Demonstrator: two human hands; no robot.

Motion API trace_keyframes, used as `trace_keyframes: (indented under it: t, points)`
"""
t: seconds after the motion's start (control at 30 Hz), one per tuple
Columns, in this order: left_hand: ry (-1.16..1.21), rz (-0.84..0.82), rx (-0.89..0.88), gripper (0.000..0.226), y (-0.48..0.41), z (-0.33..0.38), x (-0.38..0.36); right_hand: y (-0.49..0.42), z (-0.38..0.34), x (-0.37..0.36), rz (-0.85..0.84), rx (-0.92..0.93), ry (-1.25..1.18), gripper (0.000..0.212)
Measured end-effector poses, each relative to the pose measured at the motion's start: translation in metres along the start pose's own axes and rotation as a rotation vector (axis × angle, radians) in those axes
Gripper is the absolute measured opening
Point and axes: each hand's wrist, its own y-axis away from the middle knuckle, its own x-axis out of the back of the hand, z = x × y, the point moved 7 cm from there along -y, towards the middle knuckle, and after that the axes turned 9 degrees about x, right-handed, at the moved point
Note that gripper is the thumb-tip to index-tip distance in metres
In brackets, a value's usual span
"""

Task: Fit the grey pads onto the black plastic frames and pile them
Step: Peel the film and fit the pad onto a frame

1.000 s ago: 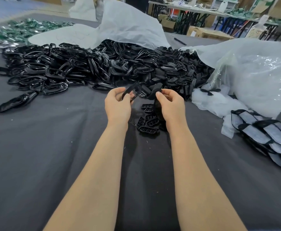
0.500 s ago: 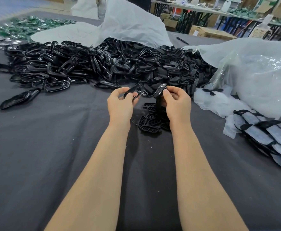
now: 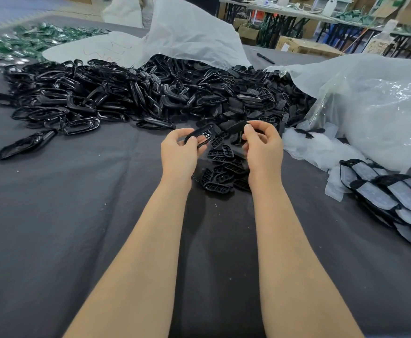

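Workshop setting, with a big table under a dark grey cloth (image 3: 53, 228); the cloth on the near side of the main black heap (image 3: 126, 93) is mostly bare, so there's plenty of room around both forearms. That heap of black plastic frames runs across the far side and spills out of a white bag (image 3: 187, 35). Just in front of it, the left hand (image 3: 178, 152) pinches a black oval frame (image 3: 200, 136) between thumb and fingers. The right hand (image 3: 262, 145) is closed on a dark piece (image 3: 236, 125), can't tell exactly what it is. Right under the hands sits a small pile of ribbed black parts (image 3: 221, 172). To the right of the heap, a clear plastic bag (image 3: 382, 106) crowds that edge, and nearer, a row of finished frames with grey pads (image 3: 394, 196) lies overlapped.
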Motion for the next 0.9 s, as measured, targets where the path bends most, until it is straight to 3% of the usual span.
trace_keyframes:
  t: [0.17,0.4,0.7,0.9]
  points:
    - [-0.007,-0.013,-0.032,0.020,0.004,0.001,-0.002,0.005,-0.002,-0.016,-0.104,-0.189,-0.456,0.013]
    - [-0.095,-0.010,-0.128,0.020,0.009,0.007,-0.003,0.004,-0.007,-0.012,-0.128,0.049,0.033,0.017]
    - [-0.111,-0.036,-0.126,0.025,0.007,0.007,-0.004,0.002,-0.003,-0.012,-0.110,0.028,0.051,0.016]
    - [-0.163,-0.054,-0.131,0.029,0.007,0.008,-0.007,0.005,-0.009,-0.017,-0.184,0.098,0.143,0.024]
